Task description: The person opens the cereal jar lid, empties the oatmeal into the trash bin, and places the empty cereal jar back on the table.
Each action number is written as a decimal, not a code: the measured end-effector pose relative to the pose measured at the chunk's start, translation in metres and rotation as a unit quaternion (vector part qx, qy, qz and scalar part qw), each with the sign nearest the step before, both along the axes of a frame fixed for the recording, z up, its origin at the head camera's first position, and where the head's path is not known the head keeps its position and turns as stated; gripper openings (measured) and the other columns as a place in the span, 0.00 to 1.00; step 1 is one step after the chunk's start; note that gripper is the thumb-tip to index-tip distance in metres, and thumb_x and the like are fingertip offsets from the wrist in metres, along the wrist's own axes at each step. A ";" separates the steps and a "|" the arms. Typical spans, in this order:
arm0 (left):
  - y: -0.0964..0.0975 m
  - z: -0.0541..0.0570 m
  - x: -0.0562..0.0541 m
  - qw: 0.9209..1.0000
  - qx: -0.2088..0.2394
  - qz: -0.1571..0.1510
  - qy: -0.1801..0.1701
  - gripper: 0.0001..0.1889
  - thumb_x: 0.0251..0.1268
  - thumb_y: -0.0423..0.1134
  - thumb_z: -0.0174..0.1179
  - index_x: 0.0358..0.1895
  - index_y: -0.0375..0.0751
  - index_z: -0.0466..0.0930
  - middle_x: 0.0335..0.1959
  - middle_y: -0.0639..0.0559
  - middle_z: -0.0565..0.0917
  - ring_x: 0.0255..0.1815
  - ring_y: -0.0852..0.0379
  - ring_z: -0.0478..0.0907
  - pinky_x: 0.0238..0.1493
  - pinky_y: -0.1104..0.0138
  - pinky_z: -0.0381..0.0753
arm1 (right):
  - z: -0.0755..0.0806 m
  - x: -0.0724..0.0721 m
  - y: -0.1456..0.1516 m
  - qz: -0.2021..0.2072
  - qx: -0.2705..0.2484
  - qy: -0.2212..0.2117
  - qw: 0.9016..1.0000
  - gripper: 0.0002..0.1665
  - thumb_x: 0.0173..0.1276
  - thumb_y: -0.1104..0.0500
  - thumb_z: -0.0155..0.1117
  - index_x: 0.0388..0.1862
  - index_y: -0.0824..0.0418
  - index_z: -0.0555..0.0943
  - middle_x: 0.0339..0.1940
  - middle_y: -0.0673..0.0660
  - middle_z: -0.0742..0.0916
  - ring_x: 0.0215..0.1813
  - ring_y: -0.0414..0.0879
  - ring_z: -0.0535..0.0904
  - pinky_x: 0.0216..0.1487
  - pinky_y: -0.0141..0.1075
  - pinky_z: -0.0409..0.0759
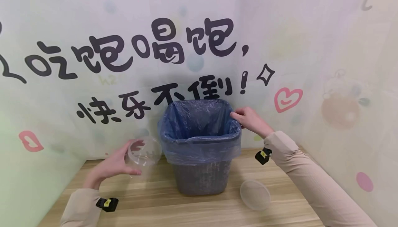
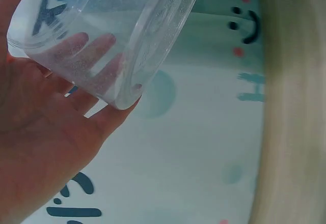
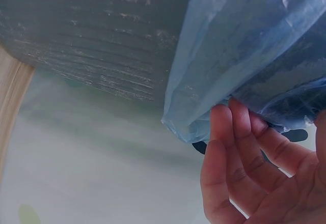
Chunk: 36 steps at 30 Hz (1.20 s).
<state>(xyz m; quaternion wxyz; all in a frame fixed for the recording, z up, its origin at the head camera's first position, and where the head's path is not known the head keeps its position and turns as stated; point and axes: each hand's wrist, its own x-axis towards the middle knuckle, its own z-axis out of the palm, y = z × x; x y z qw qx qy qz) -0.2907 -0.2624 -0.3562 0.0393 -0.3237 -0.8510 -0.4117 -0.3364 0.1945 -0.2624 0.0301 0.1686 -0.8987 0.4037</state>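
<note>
A grey waste bin (image 1: 202,180) stands upright in the middle, with a blue bin bag (image 1: 202,150) lining it and folded down over its rim. My left hand (image 1: 113,163) grips a clear plastic tub (image 1: 145,152) to the left of the bin. The tub (image 2: 117,40) is see-through, and fingers show through its wall in the left wrist view. At the bin's right rim, my right hand (image 1: 252,120) holds the edge, thumb on the inner side. Its fingers (image 3: 239,127) curl under the bag's folded-over part in the right wrist view.
A round translucent lid (image 1: 255,195) lies on the wooden table (image 1: 140,206) to the right of the bin. Close behind stands a pale wall (image 1: 311,47) with dark lettering and pink hearts.
</note>
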 end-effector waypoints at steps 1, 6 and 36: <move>0.000 -0.004 0.001 1.000 -0.002 -0.002 0.002 0.51 0.39 0.36 0.79 0.69 0.31 0.57 0.63 0.36 0.70 0.61 0.34 0.67 0.58 0.59 0.70 | 0.000 0.000 0.000 0.000 -0.001 -0.001 1.000 0.18 0.75 0.57 0.50 0.30 0.66 0.80 0.24 0.53 0.80 0.32 0.46 0.78 0.41 0.43 0.82; 0.002 -0.023 0.006 1.000 0.012 -0.017 -0.007 0.52 0.36 0.36 0.80 0.68 0.30 0.58 0.61 0.34 0.71 0.59 0.43 0.69 0.58 0.66 0.69 | 0.000 0.001 0.000 0.002 -0.003 -0.002 1.000 0.18 0.75 0.57 0.49 0.30 0.66 0.80 0.23 0.52 0.79 0.31 0.46 0.77 0.42 0.46 0.81; 0.018 -0.082 0.024 0.964 0.035 -0.225 -0.134 0.50 0.42 0.29 0.75 0.69 0.25 0.53 0.64 0.25 0.65 0.68 0.52 0.64 0.65 0.70 0.59 | 0.000 0.003 -0.001 -0.009 -0.005 -0.013 1.000 0.18 0.76 0.56 0.49 0.34 0.67 0.79 0.25 0.53 0.80 0.32 0.46 0.77 0.40 0.41 0.81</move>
